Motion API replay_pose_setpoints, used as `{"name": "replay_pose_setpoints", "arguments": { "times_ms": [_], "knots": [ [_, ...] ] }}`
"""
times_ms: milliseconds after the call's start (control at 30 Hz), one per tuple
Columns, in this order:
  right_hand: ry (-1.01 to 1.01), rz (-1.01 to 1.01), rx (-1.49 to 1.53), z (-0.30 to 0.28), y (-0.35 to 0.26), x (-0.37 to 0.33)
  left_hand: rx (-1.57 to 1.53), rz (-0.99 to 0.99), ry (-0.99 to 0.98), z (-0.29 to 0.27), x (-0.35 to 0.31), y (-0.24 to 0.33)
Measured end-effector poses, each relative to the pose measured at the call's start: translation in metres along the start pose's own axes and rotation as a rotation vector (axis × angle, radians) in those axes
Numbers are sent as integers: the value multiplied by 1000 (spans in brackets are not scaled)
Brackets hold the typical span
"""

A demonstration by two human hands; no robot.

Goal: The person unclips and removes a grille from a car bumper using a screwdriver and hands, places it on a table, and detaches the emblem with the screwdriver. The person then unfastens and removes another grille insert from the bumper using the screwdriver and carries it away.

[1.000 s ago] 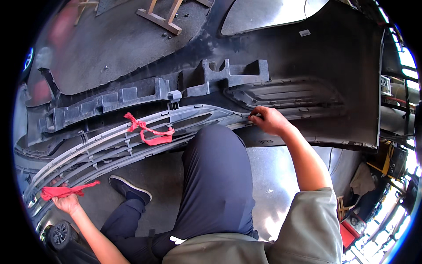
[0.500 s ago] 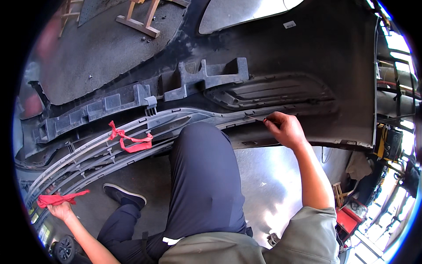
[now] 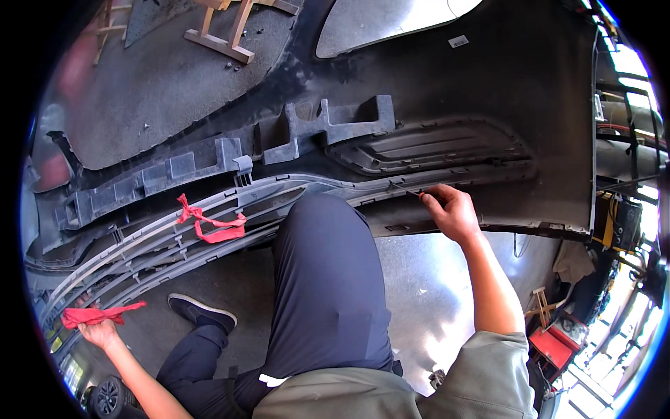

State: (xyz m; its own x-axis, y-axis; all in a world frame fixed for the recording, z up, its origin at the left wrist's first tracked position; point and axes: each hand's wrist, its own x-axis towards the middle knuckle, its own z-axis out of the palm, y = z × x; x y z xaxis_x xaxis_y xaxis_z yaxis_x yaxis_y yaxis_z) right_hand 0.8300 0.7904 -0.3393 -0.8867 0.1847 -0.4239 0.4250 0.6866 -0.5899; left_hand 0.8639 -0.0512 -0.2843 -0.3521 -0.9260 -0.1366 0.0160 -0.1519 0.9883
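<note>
A large black car bumper cover (image 3: 426, 77) lies with its inner side up, and a long slatted grey grille (image 3: 150, 237) runs along its near edge. In my right hand (image 3: 455, 215) is a slim tool with a thin metal shaft (image 3: 405, 188), like a small screwdriver; its tip meets the clipped edge of the grille strip. My left hand (image 3: 99, 331) is closed round the grille's far left end, where a red cloth (image 3: 98, 314) partly covers the fingers. Another red cloth strip (image 3: 222, 229) is knotted to the slats. My raised knee (image 3: 324, 265) is against the grille's near side.
A ribbed black plastic support (image 3: 188, 164) lies along the bumper's inside. Beyond it, a wooden stand (image 3: 220, 45) is on the concrete floor. At right are a red box (image 3: 555, 346) and racks; a wheel (image 3: 107, 397) shows at lower left.
The view has shifted slightly. My right hand has tilted a little, with the tool tip still at the same place on the strip. My left hand keeps its place on the grille end.
</note>
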Motion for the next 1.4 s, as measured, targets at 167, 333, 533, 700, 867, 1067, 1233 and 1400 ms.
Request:
{"name": "replay_pose_setpoints", "arguments": {
  "times_ms": [167,333,533,700,867,1067,1233,1400],
  "knots": [
    [-14,88,-193,7,-17,-3,0,-14,31,5,-1,-3],
    [-38,204,-370,22,-47,-9,-5,-3,-83,-43,46,-4],
    [-260,-26,-527,-18,-23,31,47,-14,-118,-48,54,-10],
    [-372,-99,-895,-28,-39,74,27,-34,-133,-49,54,-8],
    [-532,-25,-976,-32,-51,112,-60,-51,-128,-55,47,-8],
    [-470,-8,-895,-23,-47,108,-88,8,-192,-64,51,34],
    [-478,-20,-632,-39,-21,105,-32,26,-143,-46,46,29],
    [-419,-51,-410,-67,-33,87,5,-2,-56,-27,25,22]
  ]
}}
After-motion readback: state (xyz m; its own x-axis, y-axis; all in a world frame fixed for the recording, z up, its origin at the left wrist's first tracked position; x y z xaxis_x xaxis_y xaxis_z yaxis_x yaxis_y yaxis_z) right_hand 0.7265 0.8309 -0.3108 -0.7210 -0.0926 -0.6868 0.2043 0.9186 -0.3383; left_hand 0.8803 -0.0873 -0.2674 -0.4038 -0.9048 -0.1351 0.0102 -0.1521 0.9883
